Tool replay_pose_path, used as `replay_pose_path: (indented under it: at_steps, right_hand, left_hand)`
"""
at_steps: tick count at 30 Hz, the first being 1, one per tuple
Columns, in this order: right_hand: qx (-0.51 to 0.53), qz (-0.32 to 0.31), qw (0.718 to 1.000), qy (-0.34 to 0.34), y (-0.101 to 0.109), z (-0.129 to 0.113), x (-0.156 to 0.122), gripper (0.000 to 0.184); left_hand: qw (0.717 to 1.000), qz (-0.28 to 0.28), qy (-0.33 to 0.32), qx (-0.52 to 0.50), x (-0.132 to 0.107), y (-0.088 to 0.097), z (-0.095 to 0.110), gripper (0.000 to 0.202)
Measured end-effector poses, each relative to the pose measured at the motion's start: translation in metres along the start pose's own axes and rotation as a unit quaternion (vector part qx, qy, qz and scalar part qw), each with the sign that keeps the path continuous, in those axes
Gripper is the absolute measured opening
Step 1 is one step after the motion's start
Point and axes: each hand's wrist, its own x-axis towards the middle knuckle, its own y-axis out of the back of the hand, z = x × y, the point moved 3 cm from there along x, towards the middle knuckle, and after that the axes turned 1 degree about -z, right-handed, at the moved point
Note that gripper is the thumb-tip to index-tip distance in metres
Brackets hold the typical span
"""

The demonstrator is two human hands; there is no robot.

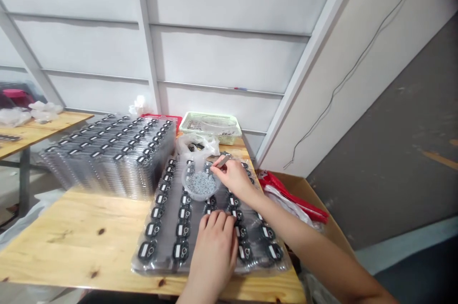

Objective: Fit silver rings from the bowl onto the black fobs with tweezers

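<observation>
My right hand (229,172) pinches a pair of metal tweezers (223,161) over a clear bowl (185,186). Many tiny pale grey pieces (201,183) fill the bowl's bottom. Under it lies a clear plastic tray (195,242) holding rows of small black parts (183,228), each with a white rectangle and a ring-shaped end. My left hand (216,242) rests palm down on the near middle of the tray, fingers slightly bent and a little apart. Its fingertips lie among the black parts; what is directly beneath them is hidden.
A tall stack of filled clear trays (110,165) stands on the wooden table (82,232) to the left. Behind the bowl are a white plastic bag (198,146), a pale green basket (211,118) and a red basket (179,120). A cardboard box (315,194) with red packaging sits to the right.
</observation>
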Motion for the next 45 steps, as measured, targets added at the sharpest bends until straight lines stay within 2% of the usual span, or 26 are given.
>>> replay_pose_path:
  at_steps: [16, 22, 26, 30, 33, 35, 38, 40, 45]
  right_hand:
    - [0.024, -0.017, 0.999, -0.024, 0.0, -0.002, -0.002, 0.009]
    - [0.073, 0.01, 0.997, -0.01, -0.004, 0.006, 0.001, 0.007]
    - [0.131, 0.041, 0.991, 0.0, 0.008, 0.002, -0.005, 0.007]
    - [0.179, 0.093, 0.979, -0.023, 0.044, 0.002, -0.041, 0.011]
    - [0.238, 0.156, 0.956, -0.065, 0.074, 0.012, -0.088, 0.013]
    - [0.256, 0.183, 0.944, -0.1, 0.086, 0.022, -0.122, 0.014]
    - [0.23, 0.189, 0.942, -0.153, 0.089, 0.038, -0.162, 0.013]
    - [0.209, 0.187, 0.944, -0.177, 0.084, 0.047, -0.178, 0.011]
    - [0.174, 0.153, 0.951, -0.206, 0.067, 0.058, -0.186, 0.009]
  left_hand:
    - [1.0, -0.011, -0.003, 0.006, 0.0, 0.002, 0.0, 0.024]
    - [1.0, -0.006, -0.001, 0.017, 0.001, 0.002, 0.001, 0.022]
    - [1.0, -0.006, -0.005, 0.03, 0.002, 0.002, 0.001, 0.02]
    - [0.999, -0.019, -0.013, 0.034, 0.003, 0.002, -0.001, 0.022]
    - [0.999, -0.027, -0.026, 0.03, 0.004, 0.001, -0.003, 0.024]
    - [0.998, -0.018, -0.046, 0.043, 0.006, 0.0, -0.004, 0.023]
    - [0.994, 0.013, -0.077, 0.072, 0.006, 0.001, -0.004, 0.021]
    - [0.992, 0.022, -0.089, 0.083, 0.005, 0.002, -0.004, 0.02]
    - [0.99, 0.023, -0.099, 0.099, 0.005, 0.004, -0.003, 0.02]
